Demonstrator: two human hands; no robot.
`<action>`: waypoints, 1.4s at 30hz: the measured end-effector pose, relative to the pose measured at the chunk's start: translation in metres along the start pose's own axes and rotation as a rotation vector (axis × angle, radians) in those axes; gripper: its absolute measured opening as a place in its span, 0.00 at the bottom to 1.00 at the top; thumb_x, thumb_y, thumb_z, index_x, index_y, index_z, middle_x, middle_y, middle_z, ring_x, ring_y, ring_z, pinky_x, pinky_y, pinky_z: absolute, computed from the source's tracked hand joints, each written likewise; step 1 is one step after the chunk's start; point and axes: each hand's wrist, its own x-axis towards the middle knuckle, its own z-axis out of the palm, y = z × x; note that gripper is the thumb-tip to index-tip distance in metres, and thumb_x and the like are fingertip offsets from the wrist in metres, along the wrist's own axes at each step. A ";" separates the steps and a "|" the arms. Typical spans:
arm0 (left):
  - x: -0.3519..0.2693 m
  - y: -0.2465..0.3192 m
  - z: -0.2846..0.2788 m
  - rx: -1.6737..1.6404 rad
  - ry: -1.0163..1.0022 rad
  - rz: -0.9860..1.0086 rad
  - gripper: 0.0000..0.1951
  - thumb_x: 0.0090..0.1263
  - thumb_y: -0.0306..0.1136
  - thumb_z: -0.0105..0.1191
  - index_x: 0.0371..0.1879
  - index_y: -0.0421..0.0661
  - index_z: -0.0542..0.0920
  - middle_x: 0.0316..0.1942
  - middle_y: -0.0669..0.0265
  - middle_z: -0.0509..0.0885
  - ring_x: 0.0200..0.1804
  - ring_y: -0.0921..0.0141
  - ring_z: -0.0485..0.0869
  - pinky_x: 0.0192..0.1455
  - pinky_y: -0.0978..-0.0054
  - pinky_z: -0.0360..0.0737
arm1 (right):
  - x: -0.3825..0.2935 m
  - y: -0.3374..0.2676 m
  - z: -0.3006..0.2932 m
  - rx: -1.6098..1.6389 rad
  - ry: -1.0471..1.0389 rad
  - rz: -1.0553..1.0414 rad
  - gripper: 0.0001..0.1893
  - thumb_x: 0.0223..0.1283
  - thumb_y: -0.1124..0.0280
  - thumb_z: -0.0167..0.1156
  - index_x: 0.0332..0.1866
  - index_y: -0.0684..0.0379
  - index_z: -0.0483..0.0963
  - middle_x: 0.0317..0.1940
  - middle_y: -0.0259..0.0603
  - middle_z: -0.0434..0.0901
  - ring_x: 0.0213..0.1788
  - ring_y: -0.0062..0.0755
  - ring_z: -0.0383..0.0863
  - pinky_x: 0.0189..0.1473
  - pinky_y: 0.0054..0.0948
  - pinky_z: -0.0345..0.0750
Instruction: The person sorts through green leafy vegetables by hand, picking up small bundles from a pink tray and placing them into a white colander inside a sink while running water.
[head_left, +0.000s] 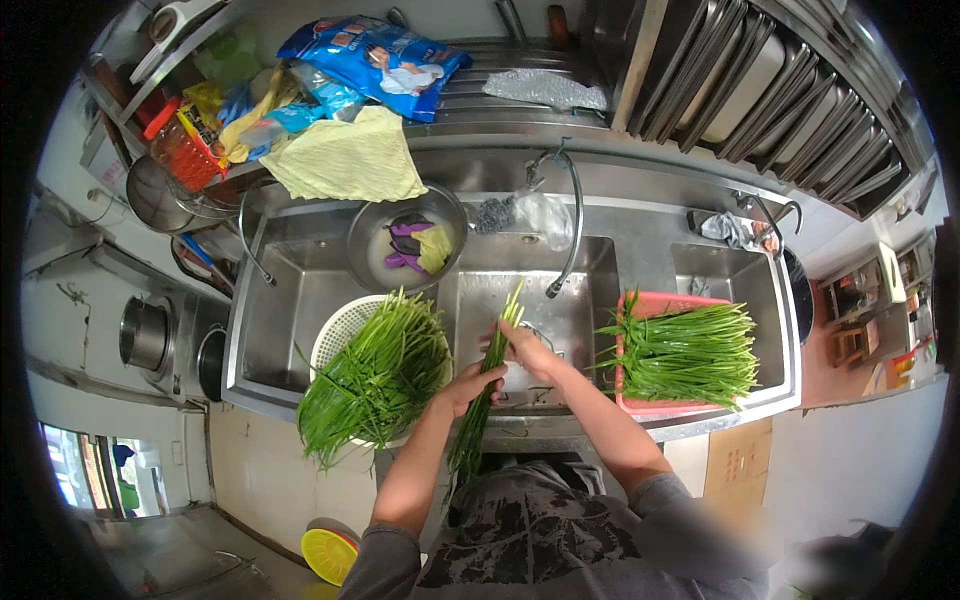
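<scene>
My left hand (474, 384) is closed around the middle of a bunch of green garlic chives (471, 431), whose leaves hang down towards my body. Just above it, my right hand (525, 349) is at the pale stem ends of the same bunch, over the middle sink; its fingertips are partly hidden behind the stems. To the left, a big loose heap of chives (375, 367) overflows a white plastic colander (328, 330). On the right, a pink plastic basket (664, 302) holds chives (686, 356) laid side by side in a thick layer.
Behind the colander, a metal basin (358, 251) holds water and cloths. A flexible faucet (577, 225) arches over the middle sink (600, 300), near a clear plastic bag (544, 217). Another faucet (251, 247) hangs over the left sink. A yellow cloth (349, 157) drapes from the shelf; metal trays (750, 90) stand racked upper right.
</scene>
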 end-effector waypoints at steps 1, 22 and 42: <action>0.004 -0.005 -0.004 -0.015 -0.012 0.005 0.11 0.71 0.39 0.60 0.40 0.49 0.73 0.27 0.73 0.73 0.26 0.77 0.74 0.28 0.76 0.74 | 0.002 -0.004 -0.004 0.097 0.080 -0.048 0.23 0.76 0.50 0.43 0.57 0.60 0.64 0.54 0.46 0.76 0.51 0.38 0.79 0.56 0.39 0.77; 0.031 -0.012 0.007 0.099 0.005 -0.220 0.13 0.70 0.37 0.60 0.48 0.50 0.74 0.27 0.73 0.75 0.25 0.77 0.75 0.28 0.77 0.74 | 0.016 -0.007 -0.065 0.474 0.114 0.117 0.23 0.78 0.57 0.35 0.47 0.66 0.73 0.46 0.49 0.79 0.51 0.46 0.81 0.59 0.43 0.76; 0.113 -0.011 0.014 0.203 0.146 -0.177 0.08 0.77 0.38 0.49 0.41 0.48 0.70 0.26 0.71 0.69 0.23 0.76 0.68 0.26 0.74 0.71 | -0.010 0.037 -0.056 0.187 0.153 0.145 0.18 0.73 0.56 0.52 0.49 0.63 0.72 0.35 0.37 0.76 0.35 0.27 0.77 0.40 0.32 0.77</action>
